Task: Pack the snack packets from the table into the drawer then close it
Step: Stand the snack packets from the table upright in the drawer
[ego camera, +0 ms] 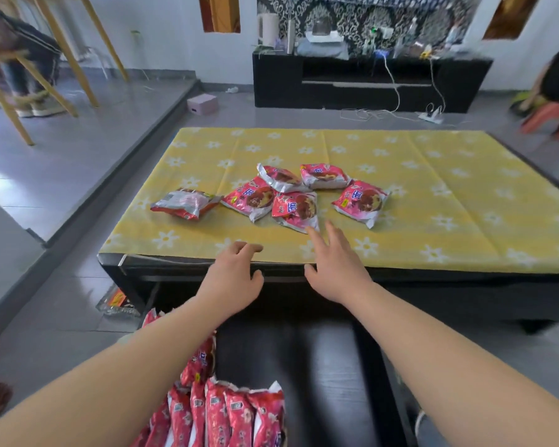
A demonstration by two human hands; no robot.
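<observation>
While six packets point(296, 208) lie on the table point(433, 195), the nearest one sits just beyond the right hand point(334, 264), fingers spread and empty. Left hand point(234, 275) hovers half-curled at the near edge, empty. More packets stand in the open drawer point(320, 375).

A thin yellow cloth point(433, 188) printed with white flowers, matt and creased along fold lines, covers the bench point(433, 285), whose black front looks smooth with a faint sheen. The red snack packets point(296, 208) are shiny crinkled plastic film, silver at the sealed edges. The open drawer point(320, 366) has a dark, glossy lining showing fine wood grain; the grey floor tiles point(78, 156) are smooth and reflective.
</observation>
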